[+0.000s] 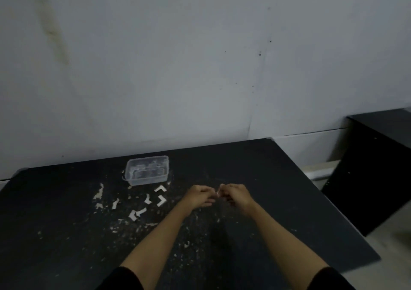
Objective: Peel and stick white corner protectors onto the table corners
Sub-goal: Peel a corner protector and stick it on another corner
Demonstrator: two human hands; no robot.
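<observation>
both hands meet over the middle of the dull black tabletop [289,189], fingers curled in: the left hand [201,196] and the right hand [236,195] each pinch one side of a small white corner protector [218,193] held just above the surface. it looks featherlight, thin and bendy, so i judge it best gripped by its outer edges with the fingertips, a nail working the backing loose and the sticky face held off the skin. more white l-shaped protectors [161,200] lie loose to the left, near a clear rectangular plastic box [146,169], amid white scraps [99,193]. the pinched piece is tiny, blurred and mostly covered by fingers; whether its backing is off i cannot tell. the box's contents are unclear, and the table's near corners are cut off
</observation>
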